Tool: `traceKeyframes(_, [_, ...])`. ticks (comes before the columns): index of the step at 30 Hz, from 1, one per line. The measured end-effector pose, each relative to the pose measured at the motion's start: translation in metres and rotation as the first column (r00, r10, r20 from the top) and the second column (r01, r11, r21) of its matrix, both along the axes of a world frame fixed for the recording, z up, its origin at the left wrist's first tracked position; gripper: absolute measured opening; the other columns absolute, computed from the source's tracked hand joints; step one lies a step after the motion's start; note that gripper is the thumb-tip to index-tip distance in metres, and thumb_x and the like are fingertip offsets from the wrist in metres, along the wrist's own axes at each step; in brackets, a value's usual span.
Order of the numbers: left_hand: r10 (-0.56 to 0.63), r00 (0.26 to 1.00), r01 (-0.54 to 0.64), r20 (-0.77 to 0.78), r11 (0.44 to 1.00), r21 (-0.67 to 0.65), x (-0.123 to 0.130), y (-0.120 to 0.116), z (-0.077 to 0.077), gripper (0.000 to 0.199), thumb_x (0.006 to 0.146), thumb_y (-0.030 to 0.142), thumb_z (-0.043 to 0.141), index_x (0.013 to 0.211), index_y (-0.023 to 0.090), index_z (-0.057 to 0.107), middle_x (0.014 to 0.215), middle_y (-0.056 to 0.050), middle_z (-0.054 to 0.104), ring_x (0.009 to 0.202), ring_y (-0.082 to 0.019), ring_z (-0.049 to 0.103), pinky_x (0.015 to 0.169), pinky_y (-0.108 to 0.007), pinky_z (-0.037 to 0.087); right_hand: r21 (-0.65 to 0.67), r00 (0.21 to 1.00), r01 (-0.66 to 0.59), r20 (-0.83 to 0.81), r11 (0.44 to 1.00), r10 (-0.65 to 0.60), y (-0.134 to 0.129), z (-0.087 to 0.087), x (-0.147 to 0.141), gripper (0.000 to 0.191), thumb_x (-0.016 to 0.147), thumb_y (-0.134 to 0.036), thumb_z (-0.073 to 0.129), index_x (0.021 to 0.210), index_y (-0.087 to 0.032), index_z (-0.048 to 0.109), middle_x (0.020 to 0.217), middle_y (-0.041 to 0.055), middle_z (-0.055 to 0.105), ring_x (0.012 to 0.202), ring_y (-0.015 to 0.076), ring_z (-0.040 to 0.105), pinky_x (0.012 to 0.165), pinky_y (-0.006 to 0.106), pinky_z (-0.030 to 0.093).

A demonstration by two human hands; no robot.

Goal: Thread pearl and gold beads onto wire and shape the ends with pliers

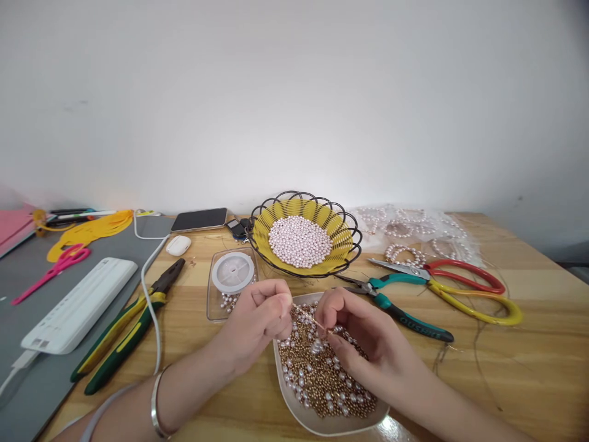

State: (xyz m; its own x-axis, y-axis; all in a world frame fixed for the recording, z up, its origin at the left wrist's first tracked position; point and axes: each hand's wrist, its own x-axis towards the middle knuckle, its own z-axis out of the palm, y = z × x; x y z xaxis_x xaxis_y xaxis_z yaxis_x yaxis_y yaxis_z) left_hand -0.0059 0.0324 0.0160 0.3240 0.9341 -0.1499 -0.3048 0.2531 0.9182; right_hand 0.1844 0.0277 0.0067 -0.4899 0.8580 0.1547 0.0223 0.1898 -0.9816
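Over the far part of a pale tray of gold beads and white pearls, my two hands hold a thin strand with small gold beads between them. My left hand, with a silver bangle on its wrist, pinches the strand's left end between thumb and fingers. The right end lies between the thumb and index finger of my right hand. My fingertips hide parts of the strand.
Behind the tray stands a yellow basket of pearls. A clear box with a spool, green-yellow pliers and a power strip lie left; teal pliers, red-yellow scissors and beaded rings lie right.
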Motion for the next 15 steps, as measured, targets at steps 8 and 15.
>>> traceKeyframes(8, [0.043,0.946,0.057,-0.321,0.954,0.295,-0.0046,-0.0053,-0.0076,0.041,0.100,0.041,0.051,0.065,0.020,0.047,0.060,0.005,0.040,0.055,-0.011,0.035,0.054,-0.025,0.027,-0.057,0.997,0.042,0.073,0.998,-0.038,0.0044,0.0010,-0.0019,0.011,0.091,-0.029,0.058,0.086,-0.020,0.059,0.067,-0.0042,0.048,0.058,0.0131,0.043,0.051,0.024,0.035])
traceKeyframes(15, [0.206,0.817,0.173,-0.539,0.804,0.569,-0.0066,-0.0073,-0.0036,0.033,0.104,0.025,0.043,0.071,0.021,0.045,0.063,0.005,0.037,0.057,-0.012,0.036,0.056,-0.027,0.027,-0.067,0.996,0.034,0.082,0.997,-0.028,0.0036,-0.0016,-0.0013,0.012,0.089,-0.030,0.064,0.082,-0.021,0.059,0.064,-0.0066,0.043,0.056,0.0122,0.039,0.050,0.023,0.032])
